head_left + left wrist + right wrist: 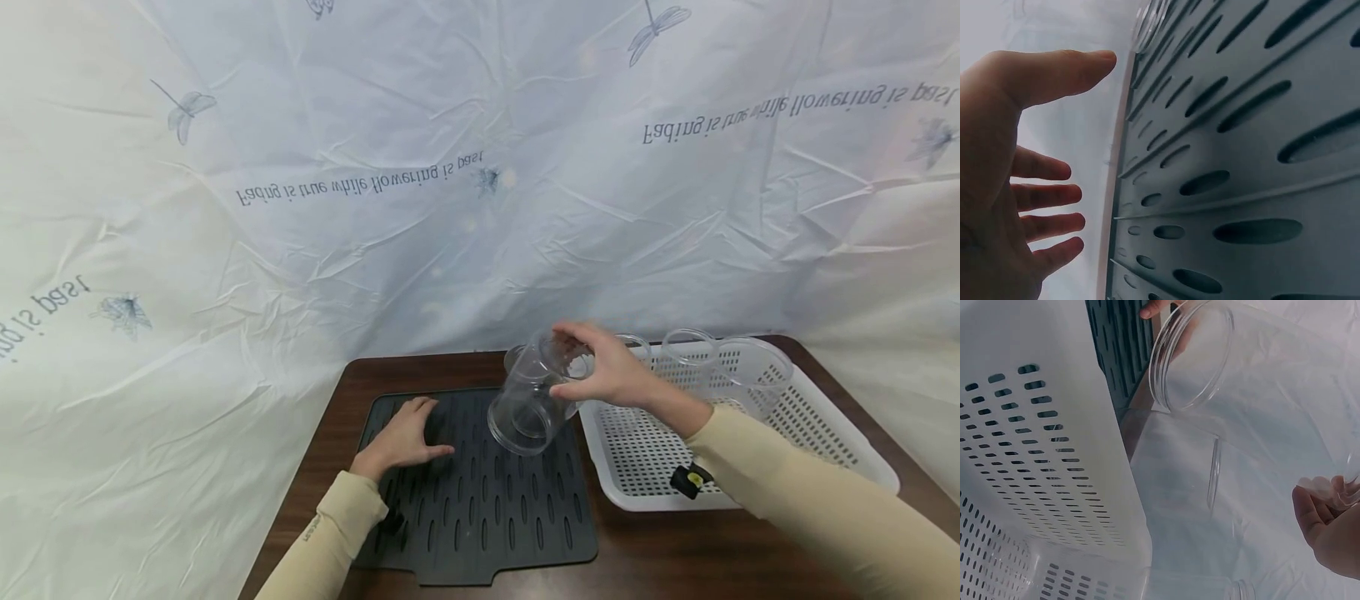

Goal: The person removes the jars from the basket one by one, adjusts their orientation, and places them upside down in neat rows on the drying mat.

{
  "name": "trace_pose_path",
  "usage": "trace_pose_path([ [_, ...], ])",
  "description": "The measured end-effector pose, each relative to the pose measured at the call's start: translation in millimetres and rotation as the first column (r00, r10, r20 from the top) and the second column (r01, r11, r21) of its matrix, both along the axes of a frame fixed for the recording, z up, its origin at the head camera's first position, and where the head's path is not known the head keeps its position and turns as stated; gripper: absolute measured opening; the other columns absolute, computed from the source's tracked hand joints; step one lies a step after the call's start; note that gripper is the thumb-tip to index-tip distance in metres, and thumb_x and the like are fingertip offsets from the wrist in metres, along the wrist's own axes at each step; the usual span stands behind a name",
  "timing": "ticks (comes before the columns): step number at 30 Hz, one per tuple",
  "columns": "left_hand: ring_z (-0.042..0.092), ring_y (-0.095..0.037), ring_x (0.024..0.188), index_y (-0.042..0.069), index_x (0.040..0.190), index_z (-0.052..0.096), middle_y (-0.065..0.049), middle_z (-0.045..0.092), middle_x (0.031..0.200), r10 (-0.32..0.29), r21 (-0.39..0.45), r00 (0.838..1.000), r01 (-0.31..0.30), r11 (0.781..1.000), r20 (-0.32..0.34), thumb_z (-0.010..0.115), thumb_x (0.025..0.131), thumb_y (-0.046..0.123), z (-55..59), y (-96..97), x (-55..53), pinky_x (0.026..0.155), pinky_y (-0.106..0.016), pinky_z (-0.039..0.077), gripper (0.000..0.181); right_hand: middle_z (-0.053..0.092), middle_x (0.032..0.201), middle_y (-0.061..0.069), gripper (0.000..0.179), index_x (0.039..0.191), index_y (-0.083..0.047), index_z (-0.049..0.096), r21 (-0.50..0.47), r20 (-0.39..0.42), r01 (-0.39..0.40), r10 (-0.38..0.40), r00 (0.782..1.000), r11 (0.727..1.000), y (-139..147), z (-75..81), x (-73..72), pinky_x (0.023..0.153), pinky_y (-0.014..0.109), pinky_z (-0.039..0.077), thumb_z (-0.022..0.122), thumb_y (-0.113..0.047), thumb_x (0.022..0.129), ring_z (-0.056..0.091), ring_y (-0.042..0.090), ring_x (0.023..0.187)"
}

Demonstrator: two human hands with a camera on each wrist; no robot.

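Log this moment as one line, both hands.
right hand: holds clear jar, tilted, over black mat | left hand: above mat, holding nothing | white basket: clear jars inside

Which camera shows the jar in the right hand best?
Head: the jar shows nearly whole, tilted in the right hand. Right wrist has its rim closer but crops the body. Left wrist shows only a transparent edge up top, possibly that jar's.

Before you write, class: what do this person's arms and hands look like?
The left sleeve and right sleeve are pale cream. The left has a broad cuff and small dark lettering. A black device with a yellow spot sits by the right sleeve. Left hand and right hand are ungloved.
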State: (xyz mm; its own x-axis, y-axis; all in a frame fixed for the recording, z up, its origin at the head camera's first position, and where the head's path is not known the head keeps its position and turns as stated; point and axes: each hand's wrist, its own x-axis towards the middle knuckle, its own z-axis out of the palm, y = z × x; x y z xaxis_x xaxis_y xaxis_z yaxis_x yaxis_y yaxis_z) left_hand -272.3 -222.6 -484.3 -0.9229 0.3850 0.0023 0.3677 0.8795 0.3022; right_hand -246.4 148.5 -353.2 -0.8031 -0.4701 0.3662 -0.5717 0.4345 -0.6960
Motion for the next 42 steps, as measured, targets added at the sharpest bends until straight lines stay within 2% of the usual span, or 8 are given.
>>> trace_pose_path([
  [5,0.037,-0.04,0.138,0.002,0.146,0.042,-0.02,0.037,0.151,0.005,-0.024,1.0,-0.005,1.0,-0.001,0.074,0.08,0.054,-2.3,-1.0,1.1,0.107,-0.058,0.038,0.09,0.052,0.131,0.015,0.083,0.142,-0.003,0.046,0.059,-0.047,0.002,0.001,0.999,0.998,-4,-2.7,2.3,0.097,0.052,0.047,0.084,-0.031,0.074,0.054,0.03,0.115],
  [9,0.035,-0.039,0.139,0.001,0.146,0.042,-0.02,0.036,0.152,0.01,-0.045,1.0,-0.01,0.999,0.014,0.074,0.08,0.055,-5.5,-3.1,1.8,0.108,-0.057,0.037,0.092,0.052,0.13,0.014,0.086,0.142,-0.003,0.046,0.097,-0.075,0.003,0.004,0.997,0.995,-7,-5.1,3.9,0.094,0.052,0.048,0.085,-0.036,0.073,0.054,0.028,0.114],
  [19,0.034,-0.039,0.14,-0.002,0.147,0.039,-0.023,0.032,0.153,0.029,-0.062,0.997,-0.025,0.998,0.07,0.073,0.079,0.058,-12.5,-8.1,3.6,0.109,-0.055,0.038,0.097,0.048,0.135,0.012,0.092,0.144,-0.007,0.046,0.19,-0.054,0.024,-0.014,0.998,0.981,-15,-16.0,4.2,0.078,0.039,0.053,0.084,-0.047,0.07,0.055,0.029,0.112],
  [29,0.037,-0.038,0.138,-0.002,0.145,0.042,-0.021,0.034,0.152,0.031,-0.107,0.995,-0.021,0.994,0.096,0.073,0.077,0.061,-20.8,-12.6,3.8,0.106,-0.054,0.041,0.098,0.042,0.14,0.016,0.099,0.145,-0.006,0.046,0.285,-0.073,0.031,-0.01,0.997,0.958,-25,-26.1,3.5,0.089,0.053,0.051,0.081,-0.057,0.068,0.046,0.034,0.125],
  [35,0.036,-0.038,0.139,-0.002,0.145,0.042,-0.021,0.034,0.152,0.032,-0.093,0.995,-0.024,0.995,0.091,0.074,0.076,0.061,-23.2,-13.8,3.9,0.106,-0.055,0.04,0.099,0.045,0.135,0.016,0.097,0.142,-0.005,0.049,0.323,-0.098,0.033,-0.001,0.995,0.946,-29,-30.2,3.9,0.088,0.052,0.05,0.081,-0.057,0.067,0.045,0.032,0.122],
  [42,0.037,-0.039,0.138,-0.002,0.145,0.042,-0.021,0.035,0.151,0.03,-0.084,0.995,-0.022,0.996,0.096,0.074,0.076,0.061,-24.3,-13.9,6.8,0.106,-0.055,0.04,0.098,0.044,0.138,0.015,0.098,0.143,-0.007,0.049,0.389,-0.069,0.026,0.001,0.998,0.921,-33,-34.7,7.9,0.086,0.048,0.051,0.079,-0.06,0.067,0.045,0.029,0.12],
])
